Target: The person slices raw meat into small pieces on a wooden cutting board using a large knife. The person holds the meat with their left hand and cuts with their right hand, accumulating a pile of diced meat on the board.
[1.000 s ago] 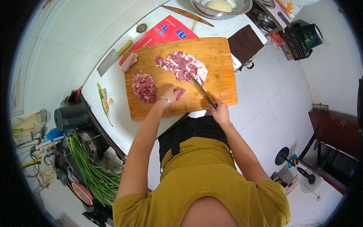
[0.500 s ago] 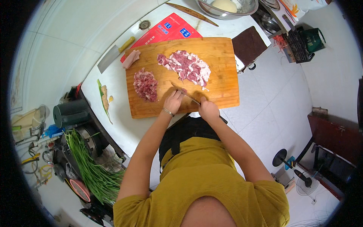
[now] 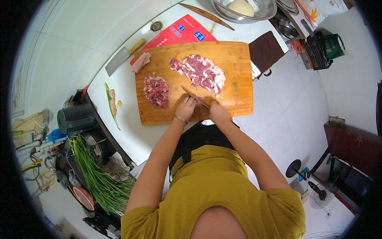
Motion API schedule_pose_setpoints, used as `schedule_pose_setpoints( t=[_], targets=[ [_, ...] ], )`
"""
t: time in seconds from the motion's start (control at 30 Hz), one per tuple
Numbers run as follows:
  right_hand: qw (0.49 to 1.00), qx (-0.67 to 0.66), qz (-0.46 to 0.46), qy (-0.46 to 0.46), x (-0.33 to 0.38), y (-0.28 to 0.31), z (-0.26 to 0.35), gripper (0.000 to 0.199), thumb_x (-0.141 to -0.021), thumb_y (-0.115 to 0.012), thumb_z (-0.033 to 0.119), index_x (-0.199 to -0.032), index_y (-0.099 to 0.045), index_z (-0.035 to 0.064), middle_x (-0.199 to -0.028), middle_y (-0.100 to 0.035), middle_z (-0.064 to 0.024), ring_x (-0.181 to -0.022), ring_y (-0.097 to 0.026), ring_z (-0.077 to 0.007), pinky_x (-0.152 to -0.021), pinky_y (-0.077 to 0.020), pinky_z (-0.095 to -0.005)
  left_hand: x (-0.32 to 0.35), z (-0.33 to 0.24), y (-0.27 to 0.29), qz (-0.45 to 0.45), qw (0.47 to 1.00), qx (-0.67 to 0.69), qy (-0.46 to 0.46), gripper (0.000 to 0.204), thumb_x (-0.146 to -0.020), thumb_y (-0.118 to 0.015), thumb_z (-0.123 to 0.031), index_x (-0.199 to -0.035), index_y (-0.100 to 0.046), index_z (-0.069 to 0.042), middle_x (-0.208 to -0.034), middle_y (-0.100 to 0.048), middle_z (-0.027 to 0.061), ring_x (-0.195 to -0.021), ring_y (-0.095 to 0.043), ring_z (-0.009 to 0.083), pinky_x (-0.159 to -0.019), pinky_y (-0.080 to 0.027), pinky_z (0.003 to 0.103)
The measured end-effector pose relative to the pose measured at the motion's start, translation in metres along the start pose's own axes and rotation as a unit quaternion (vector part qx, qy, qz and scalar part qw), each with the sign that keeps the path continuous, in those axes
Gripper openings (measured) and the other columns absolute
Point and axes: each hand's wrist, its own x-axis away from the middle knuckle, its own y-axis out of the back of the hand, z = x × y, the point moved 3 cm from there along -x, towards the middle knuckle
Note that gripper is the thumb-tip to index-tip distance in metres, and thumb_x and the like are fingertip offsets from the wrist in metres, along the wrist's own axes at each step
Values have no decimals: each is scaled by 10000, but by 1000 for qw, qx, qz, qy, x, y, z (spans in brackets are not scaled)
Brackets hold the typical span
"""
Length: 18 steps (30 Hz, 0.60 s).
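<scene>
A wooden cutting board (image 3: 234, 59) lies on a white counter. On it are a large heap of sliced pink meat (image 3: 199, 71), a smaller heap of chopped meat (image 3: 156, 90) and a pale uncut strip (image 3: 141, 62) at its far left corner. My right hand (image 3: 218, 113) grips a knife (image 3: 193, 96) whose blade points up and left over the board's near edge. My left hand (image 3: 186, 108) sits right beside the blade, fingers curled down on a small piece of meat that is mostly hidden.
A cleaver (image 3: 121, 58) lies on the counter left of the board, a red packet (image 3: 179, 34) behind it. A metal bowl (image 3: 243, 8) stands at the back. Green chives (image 3: 97, 175) and a dark kettle (image 3: 75, 118) sit lower left. A fan (image 3: 308, 185) stands on the tiled floor.
Both hands have drawn together at the board's near edge. The knife has swung from pointing at the large heap to lying beside my left hand.
</scene>
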Motion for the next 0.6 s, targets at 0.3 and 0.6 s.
schedule_pose_setpoints(
  t=[0.3, 0.6],
  targets=[
    [999, 5, -23, 43, -17, -1, 11, 160, -800, -492, 119, -910, -512, 5, -800, -620, -250, -769, -620, -400, -681, -492, -495, 7, -5, 7, -49, 999, 15, -11, 275, -781, -503, -96, -1036, -596, -50, -1097, -539, 93, -1003, -519, 268, -788, -487, 340],
    [999, 26, -24, 40, 7, 8, 9, 125, -779, -515, 116, -851, -512, 13, -784, -627, -235, -751, -626, -397, -655, -503, -486, 6, -2, 3, -77, 997, 29, -8, 266, -781, -498, -87, -1023, -604, -56, -1066, -565, 76, -990, -524, 263, -806, -480, 335]
  ],
)
